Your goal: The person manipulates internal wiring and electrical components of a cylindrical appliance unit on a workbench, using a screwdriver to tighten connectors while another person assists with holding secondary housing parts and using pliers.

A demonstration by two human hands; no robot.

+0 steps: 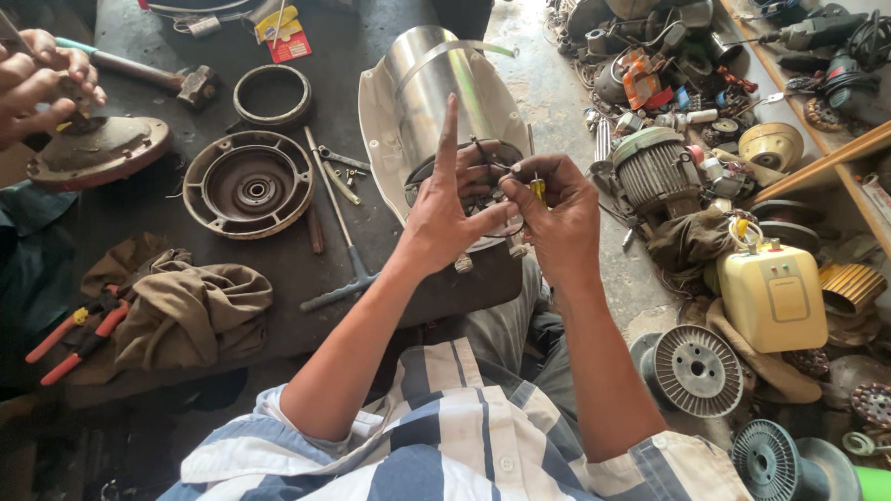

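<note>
My left hand [448, 206] is raised over the edge of the dark workbench [353, 56], index finger pointing up, thumb and other fingers pinching thin dark wires [484, 153]. My right hand [559, 209] is closed beside it, gripping a small yellow-sleeved wire end [537, 189]. Both hands work just above a white fan housing with a shiny metal cylinder [422, 88] that lies on the bench. The wires run down to the round motor part under my hands.
A rusty round motor cover [248, 186], a ring [271, 96], a T-handle wrench [340, 232], a hammer [139, 70], red pliers [79, 334] and a brown rag [186, 306] lie on the bench. Another person's hands [42, 79] work at top left. Motors, spools and scrap crowd the floor at right.
</note>
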